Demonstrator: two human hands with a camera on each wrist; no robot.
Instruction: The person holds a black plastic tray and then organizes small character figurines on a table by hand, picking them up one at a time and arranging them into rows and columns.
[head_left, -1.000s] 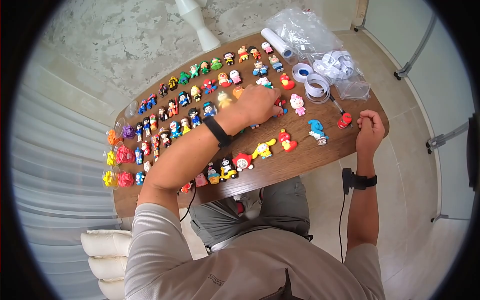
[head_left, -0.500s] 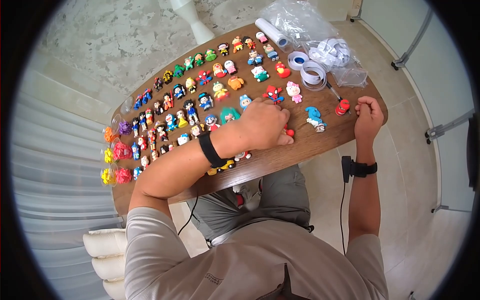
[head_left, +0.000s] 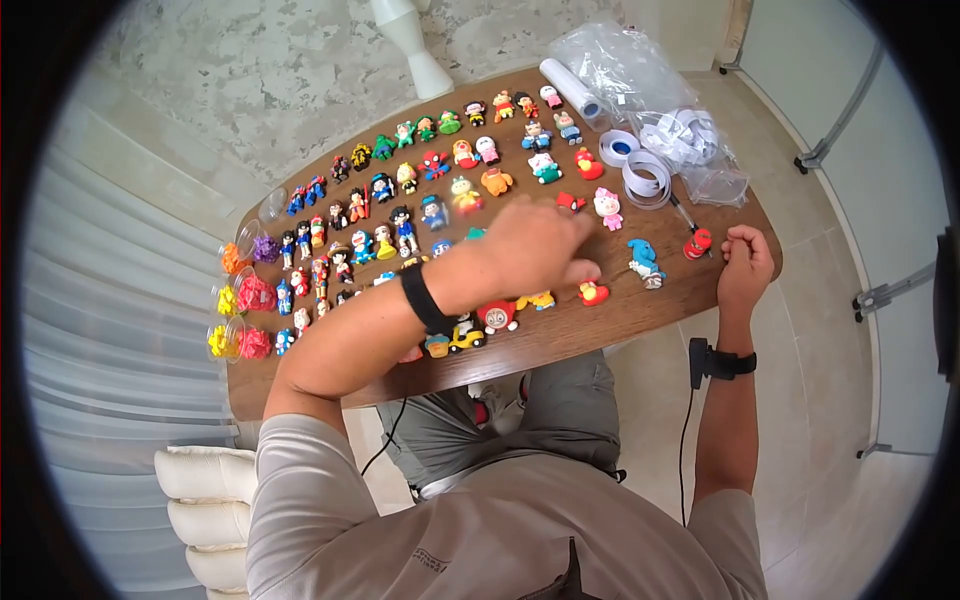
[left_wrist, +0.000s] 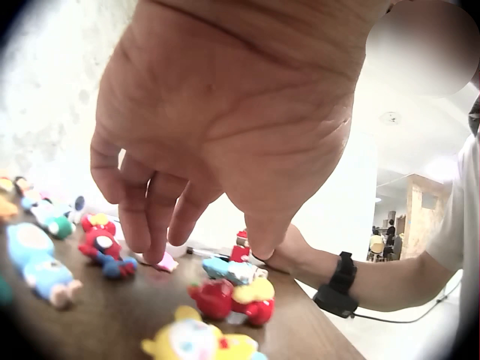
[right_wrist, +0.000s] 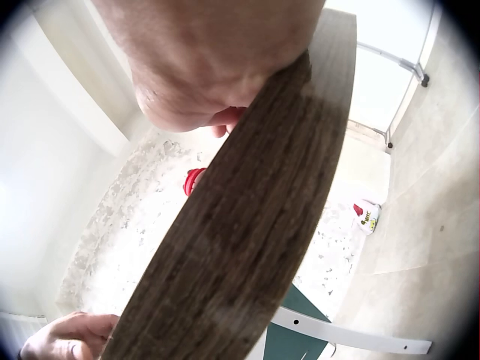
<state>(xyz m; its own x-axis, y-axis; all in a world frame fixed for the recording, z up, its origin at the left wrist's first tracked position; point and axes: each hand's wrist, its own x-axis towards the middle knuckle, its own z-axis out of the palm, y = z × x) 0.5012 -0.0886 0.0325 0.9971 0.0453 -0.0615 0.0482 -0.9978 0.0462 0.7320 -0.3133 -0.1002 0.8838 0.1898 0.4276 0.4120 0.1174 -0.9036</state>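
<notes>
My left hand (head_left: 530,250) hovers over the figures on the right half of the brown table, fingers spread and slightly bent, holding nothing. Close under it are a red-and-yellow figure (head_left: 593,292) by the thumb and a red-and-blue figure (left_wrist: 105,244) beyond the fingers. A pink figure (head_left: 608,207) and a blue figure (head_left: 646,263) lie to its right. My right hand (head_left: 747,265) rests at the table's right edge with fingers curled loosely, beside a red item (head_left: 697,243); nothing shows in it.
Several rows of small figures cover the table (head_left: 540,355). Tape rolls (head_left: 647,180), a white roll (head_left: 570,88) and clear plastic bags (head_left: 620,65) lie at the back right. Tubs of coloured pieces (head_left: 256,294) stand at the left end.
My left hand first moved toward the near edge, over the red-and-yellow figure, then lifted back slightly, uncovering it. My right hand stays at the table edge. The head view has shifted slightly.
</notes>
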